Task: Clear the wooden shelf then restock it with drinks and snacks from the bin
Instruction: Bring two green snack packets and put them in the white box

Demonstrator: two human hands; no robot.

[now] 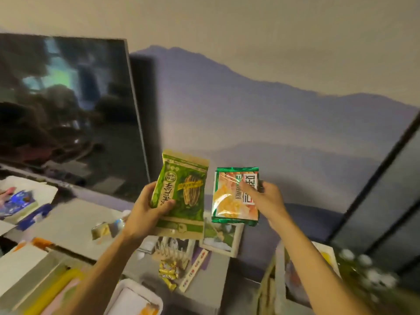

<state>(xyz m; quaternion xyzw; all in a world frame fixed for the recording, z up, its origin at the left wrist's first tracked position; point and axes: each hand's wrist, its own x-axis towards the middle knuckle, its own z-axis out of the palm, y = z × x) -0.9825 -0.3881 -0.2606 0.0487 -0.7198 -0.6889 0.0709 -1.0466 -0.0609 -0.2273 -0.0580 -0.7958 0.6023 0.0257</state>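
Note:
My left hand (145, 212) grips a green and tan sunflower-seed packet (181, 192), held upright in front of the wall. My right hand (266, 198) grips a green-edged snack packet with an orange picture (229, 201), thumb across its front. The two packets are side by side at chest height, a small gap between them. Below them stands a small wooden rack (172, 248) on the grey counter (72, 221), with gold-wrapped sweets (169, 272) in front of it. The view is blurred.
A large dark screen (66, 110) leans on the left. White boxes and blue packets (20, 201) lie at far left. A framed picture (221, 237) stands behind the rack. A white tray (134, 298) sits at the bottom; a bag with goods (295, 276) stands on the right.

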